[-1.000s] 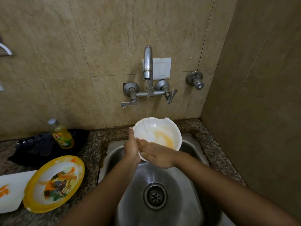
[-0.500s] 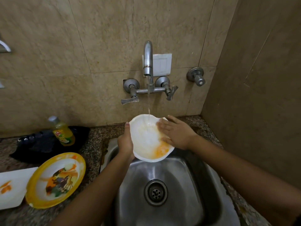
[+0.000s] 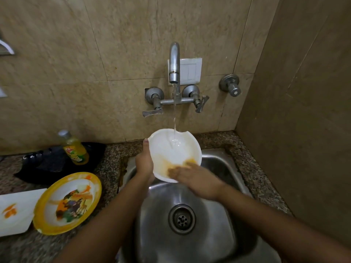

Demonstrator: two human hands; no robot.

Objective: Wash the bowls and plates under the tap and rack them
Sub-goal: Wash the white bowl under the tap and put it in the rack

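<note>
So the left hand [image 3: 144, 164] grips the chipped white bowl [image 3: 171, 149] by its rim, right under the tap [image 3: 174, 61], stream landing inside. The right hand [image 3: 197, 179], fingers flat, rubs the orange gunk [image 3: 190, 161]. A wet one-handed hold could slip, and the broken notch [image 3: 183, 132] nearest the tap might nick a finger.

Bowl [image 3: 174, 149] over sink [image 3: 218, 234], under tap [image 3: 174, 61]. Left hand [image 3: 144, 164] at bowl's left rim; right hand [image 3: 197, 181] on near inner wall. Bottle [image 3: 76, 149], plate [image 3: 68, 202], second plate [image 3: 17, 211] on counter [image 3: 110, 162] left of sink.
</note>
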